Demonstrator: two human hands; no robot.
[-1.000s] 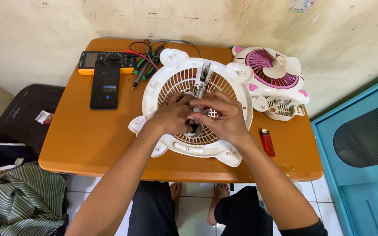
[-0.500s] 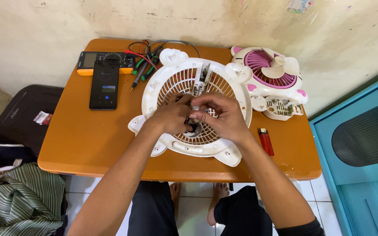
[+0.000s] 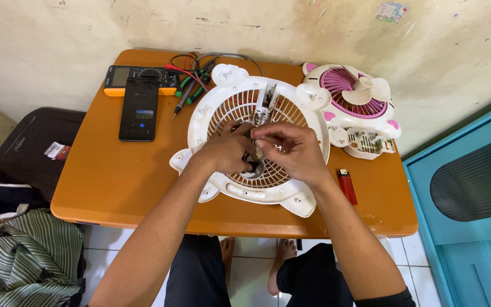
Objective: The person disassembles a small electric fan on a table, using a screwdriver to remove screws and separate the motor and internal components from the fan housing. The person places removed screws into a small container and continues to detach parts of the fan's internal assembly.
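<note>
A white plastic fan grille shell (image 3: 203,116) with ear-like lugs lies flat on the orange table (image 3: 115,176). Both hands meet over its hub. My left hand (image 3: 225,152) grips a small dark motor part at the centre. My right hand (image 3: 291,150) pinches a small light piece just above that part, fingers curled. What lies under the fingers is hidden. A narrow circuit board (image 3: 265,102) rests on the grille's far side.
A pink and white fan half (image 3: 356,94) with an open base sits at the back right. A red lighter (image 3: 346,186) lies right of the grille. A phone (image 3: 138,116), a multimeter (image 3: 120,77), screwdrivers (image 3: 186,91) and leads are at the back left. Striped cloth (image 3: 26,258) is on the floor, left.
My right hand's fingers have lifted slightly and shifted toward the hub's top. The left hand stays on the centre part. The view has drifted a little.
</note>
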